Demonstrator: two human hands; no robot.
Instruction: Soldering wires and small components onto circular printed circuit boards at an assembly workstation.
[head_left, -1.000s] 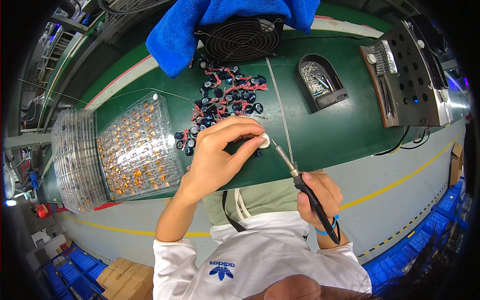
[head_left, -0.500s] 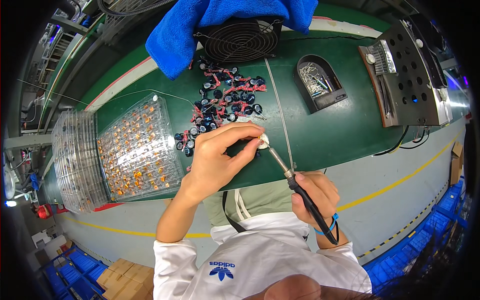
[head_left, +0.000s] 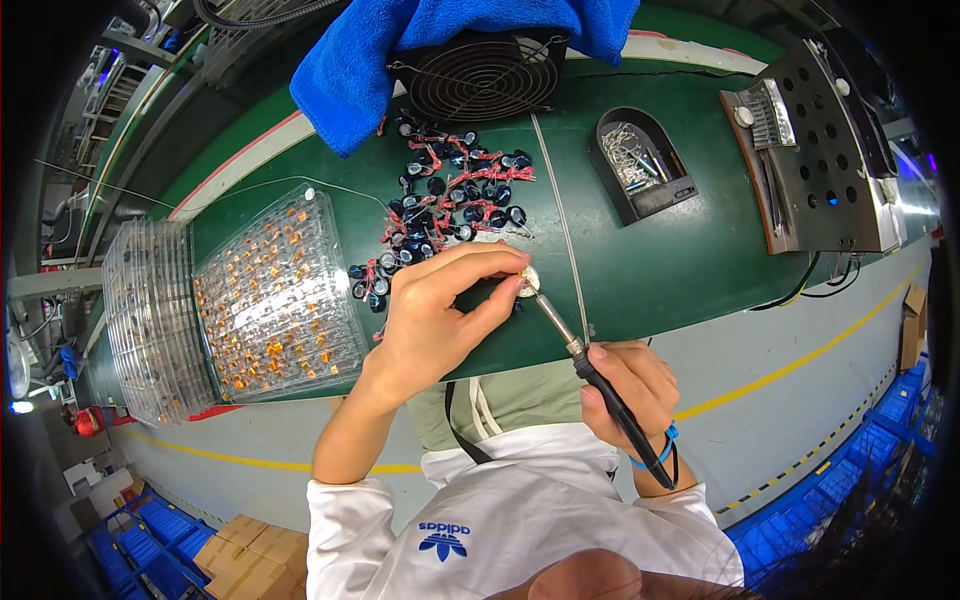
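Note:
My left hand [head_left: 432, 312] pinches a small round silvery part [head_left: 530, 284] between thumb and index finger, just above the green table [head_left: 680, 270]. A soldering iron [head_left: 577, 348] with a black handle is gripped in my right hand [head_left: 637, 388]. Its tip meets or nearly meets the round part; the exact contact is too small to make out. Beyond my left hand lies a heap of dark round components with red wires [head_left: 440, 205]. Near my left forearm, a clear plastic tray [head_left: 285, 295] carries many small orange-copper pieces.
A stack of clear trays [head_left: 150, 320] stands at the far left. At the back is a black fan [head_left: 485, 80] under a blue towel [head_left: 350, 80]. A black bin of metal pieces [head_left: 645, 208] sits right of centre, and a perforated metal box [head_left: 825, 150] farther right.
Both hands keep nearly the same pose. The iron's tip has shifted very slightly at the round part.

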